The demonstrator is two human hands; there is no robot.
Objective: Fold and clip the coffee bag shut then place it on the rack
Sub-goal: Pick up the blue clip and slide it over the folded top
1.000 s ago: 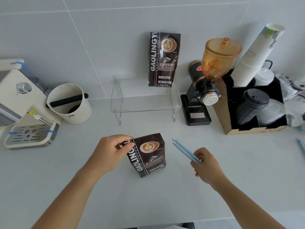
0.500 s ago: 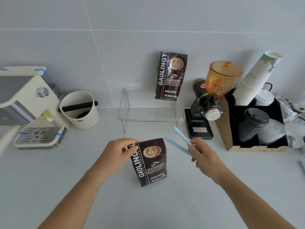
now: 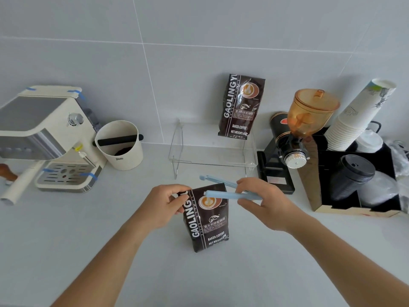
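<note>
A dark brown coffee bag (image 3: 207,220) stands upright on the white counter, its top folded down. My left hand (image 3: 164,203) pinches the folded top at its left corner. My right hand (image 3: 263,201) holds a light blue bag clip (image 3: 230,194), spread open in a V. One arm of the clip lies across the front of the bag's top and the other reaches behind it. The clear acrylic rack (image 3: 212,161) stands against the wall just behind, with a second coffee bag (image 3: 242,107) on it leaning on the tiles.
An espresso machine (image 3: 44,138) and a white knock box (image 3: 120,145) stand at the left. At the right are a black grinder with an amber hopper (image 3: 294,138) and a black organiser (image 3: 356,180) holding paper cups and lids.
My right hand has carried the clip left from beside the bag to its folded top, and the clip's arms have spread apart. The left hand has kept its hold on the bag's top.
</note>
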